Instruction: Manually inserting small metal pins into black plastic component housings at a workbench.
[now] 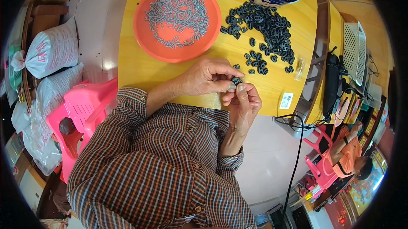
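Our left hand (pixel 207 77) and right hand (pixel 245 102) pinch the bead (pixel 236 80)! Light, stiff, we reckon; we'd take its edges.

The left forearm (pixel 163 94) stretches toward the right, and the left hand (pixel 208 76) is held back upward, its thumb and fingertips drawn together in a pinch. The right forearm (pixel 233 142) points upward, and the right hand (pixel 245 103) pinches thumb against curled fingers, tips close to the left thumb
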